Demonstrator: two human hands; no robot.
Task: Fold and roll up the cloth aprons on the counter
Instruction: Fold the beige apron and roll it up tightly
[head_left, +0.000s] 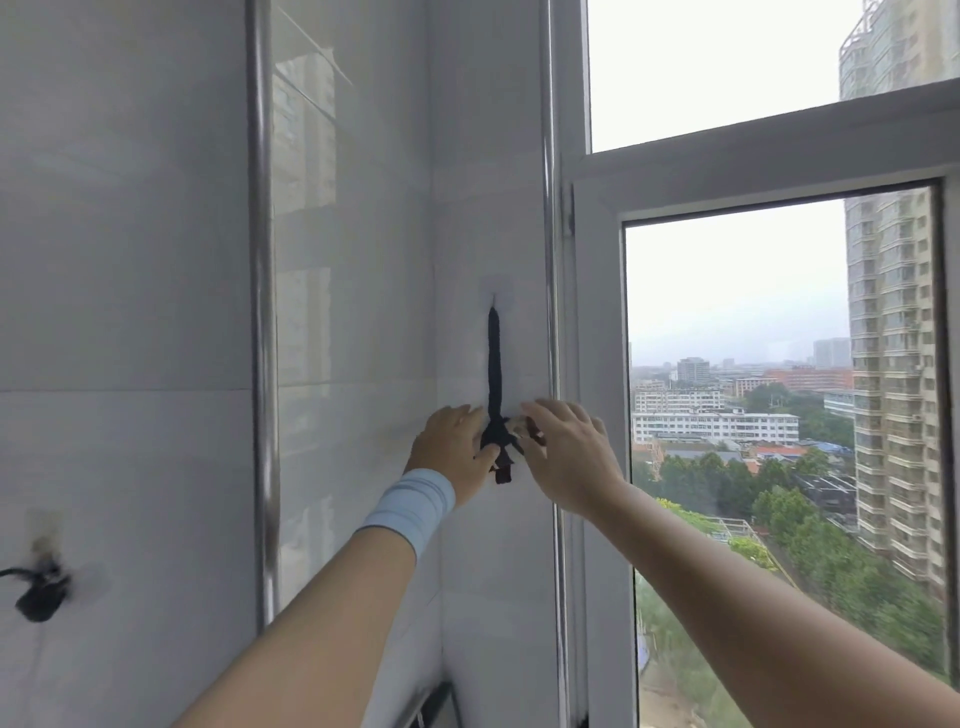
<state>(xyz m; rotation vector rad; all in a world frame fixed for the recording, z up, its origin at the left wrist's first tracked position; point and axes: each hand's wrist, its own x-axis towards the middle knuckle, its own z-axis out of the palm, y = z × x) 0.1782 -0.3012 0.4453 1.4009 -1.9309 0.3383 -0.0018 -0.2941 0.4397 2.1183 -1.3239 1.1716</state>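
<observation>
Two hands raised, left hand (452, 447) and right hand (569, 457), fingers (545, 415) pinching knotted dark strap (493, 364), on tiled wall (130, 260).

A strap (493, 364) hangs on the wall (130, 260), left of the window (753, 338).

Head camera faces forward, near wall (130, 260) and window (597, 364).

No writing, label, brand, number or sign could be read anywhere in the view.
</observation>
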